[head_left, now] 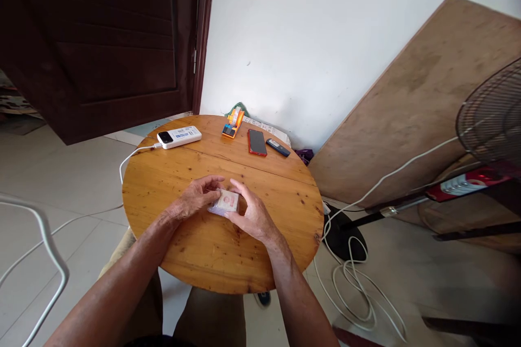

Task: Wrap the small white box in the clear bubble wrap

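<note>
A small, flat, whitish packet [226, 201] with reddish print and a clear wrapping lies low over the round wooden table [183, 249], between both hands. My left hand [197, 195] grips its left edge, the thumb on top and the fingers curled at the far side. At the packet's right is my right hand [254, 214], its thumb near the close right corner and its fingers spread apart beyond the far corner.
Along the table's far side are a white power bank [181, 136] with a cable, an orange tape dispenser [233, 122], a red-edged phone [257, 142] and a dark handheld device [278, 147]. A fan [494, 114] and coiled cable [354, 282] are at the right.
</note>
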Action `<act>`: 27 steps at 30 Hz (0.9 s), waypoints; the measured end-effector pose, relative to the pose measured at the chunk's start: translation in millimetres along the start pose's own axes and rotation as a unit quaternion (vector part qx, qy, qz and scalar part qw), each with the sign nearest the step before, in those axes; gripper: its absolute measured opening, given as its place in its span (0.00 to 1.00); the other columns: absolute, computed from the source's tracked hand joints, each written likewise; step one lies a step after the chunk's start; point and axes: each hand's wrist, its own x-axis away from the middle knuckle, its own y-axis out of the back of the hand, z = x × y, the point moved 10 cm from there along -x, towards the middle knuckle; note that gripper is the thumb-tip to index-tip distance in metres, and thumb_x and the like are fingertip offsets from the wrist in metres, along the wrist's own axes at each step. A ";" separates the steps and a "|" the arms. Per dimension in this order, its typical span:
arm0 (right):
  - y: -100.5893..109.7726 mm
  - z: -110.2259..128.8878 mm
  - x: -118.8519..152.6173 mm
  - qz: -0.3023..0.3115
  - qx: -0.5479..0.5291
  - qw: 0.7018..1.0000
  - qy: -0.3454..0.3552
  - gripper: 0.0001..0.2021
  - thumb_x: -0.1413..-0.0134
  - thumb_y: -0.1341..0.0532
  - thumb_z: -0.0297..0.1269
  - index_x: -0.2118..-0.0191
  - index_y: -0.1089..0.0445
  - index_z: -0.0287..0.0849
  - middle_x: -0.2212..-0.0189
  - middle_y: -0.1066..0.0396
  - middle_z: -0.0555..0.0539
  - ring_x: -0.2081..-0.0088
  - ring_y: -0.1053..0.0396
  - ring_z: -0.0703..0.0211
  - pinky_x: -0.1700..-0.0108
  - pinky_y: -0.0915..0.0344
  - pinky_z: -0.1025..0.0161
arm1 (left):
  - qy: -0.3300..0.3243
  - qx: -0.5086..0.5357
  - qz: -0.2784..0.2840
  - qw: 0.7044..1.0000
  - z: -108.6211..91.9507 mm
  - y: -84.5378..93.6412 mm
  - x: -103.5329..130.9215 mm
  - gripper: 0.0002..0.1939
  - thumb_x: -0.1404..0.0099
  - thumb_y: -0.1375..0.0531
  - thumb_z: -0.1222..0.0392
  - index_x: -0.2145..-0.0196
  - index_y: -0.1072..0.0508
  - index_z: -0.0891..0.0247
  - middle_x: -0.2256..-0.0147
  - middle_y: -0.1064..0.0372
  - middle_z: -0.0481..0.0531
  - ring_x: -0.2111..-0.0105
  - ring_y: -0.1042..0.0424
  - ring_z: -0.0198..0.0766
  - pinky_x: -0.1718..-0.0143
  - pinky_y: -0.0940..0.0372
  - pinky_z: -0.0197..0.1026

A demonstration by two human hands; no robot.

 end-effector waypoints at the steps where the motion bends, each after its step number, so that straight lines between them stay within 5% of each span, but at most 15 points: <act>1: 1.3 -0.8 -0.2 -0.009 -0.002 1.000 -0.002 0.39 0.55 0.33 0.31 0.35 0.43 0.49 0.46 0.30 0.43 0.45 0.32 0.46 0.42 0.38 0.48 | -0.006 0.003 -0.006 1.000 -1.5 0.8 0.1 0.30 0.48 0.33 0.52 0.48 0.31 0.64 0.59 0.29 0.53 0.65 0.29 0.38 0.64 0.35 0.40; 6: -3.2 -8.9 0.2 0.017 -0.011 1.000 -0.018 0.39 0.53 0.34 0.29 0.34 0.45 0.49 0.41 0.34 0.41 0.41 0.35 0.45 0.39 0.41 0.45 | -0.026 -0.033 -0.078 0.996 -4.6 16.7 -1.0 0.33 0.50 0.33 0.50 0.47 0.30 0.65 0.55 0.28 0.57 0.62 0.27 0.42 0.60 0.33 0.43; 13: 6.3 -21.5 1.9 0.037 -0.064 0.996 -0.040 0.47 0.54 0.30 0.40 0.31 0.53 0.50 0.33 0.48 0.41 0.33 0.47 0.45 0.34 0.48 0.43 | -0.056 -0.068 -0.163 0.983 -5.8 41.7 -2.2 0.29 0.51 0.35 0.51 0.52 0.27 0.67 0.57 0.24 0.59 0.56 0.27 0.47 0.51 0.35 0.48; 27: -2.9 -20.4 1.5 0.038 -0.033 0.998 -0.029 0.45 0.57 0.29 0.36 0.33 0.47 0.50 0.36 0.40 0.41 0.36 0.41 0.44 0.36 0.45 0.43 | -0.012 -0.032 -0.042 0.999 6.8 10.0 -3.6 0.35 0.48 0.33 0.47 0.45 0.32 0.65 0.49 0.30 0.62 0.54 0.27 0.48 0.55 0.32 0.48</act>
